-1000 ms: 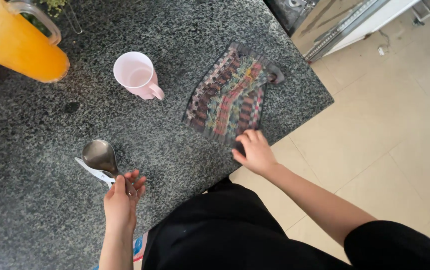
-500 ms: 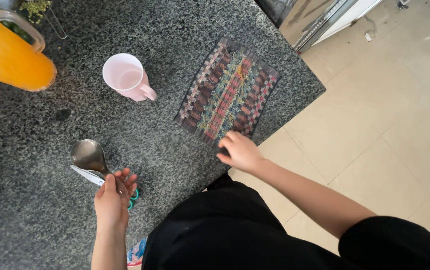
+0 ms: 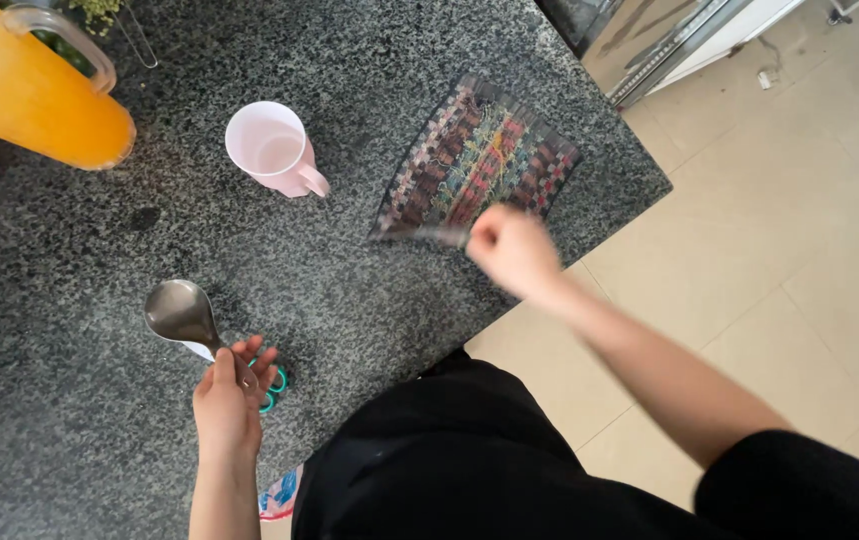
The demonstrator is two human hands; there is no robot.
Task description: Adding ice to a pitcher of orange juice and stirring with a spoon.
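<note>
My left hand [image 3: 229, 400] grips the handle of a large metal spoon [image 3: 179, 313], whose bowl lies on the dark speckled counter [image 3: 99, 420]. Something white and a teal-handled item [image 3: 274, 385] lie under that hand. My right hand [image 3: 511, 250] is blurred and closed on the near corner of a colourful woven mat [image 3: 479, 160], lifting that edge off the counter. An empty pink mug [image 3: 269, 148] stands left of the mat.
A clear jug of orange juice [image 3: 34, 95] stands at the far left, with greens behind it. The counter's edge runs diagonally at the right, above a beige tiled floor [image 3: 809, 250]. A metal-framed door [image 3: 689, 45] is at the top right.
My right hand has moved up onto the mat and taken hold of its near corner, raising it. My left hand stays on the spoon handle.
</note>
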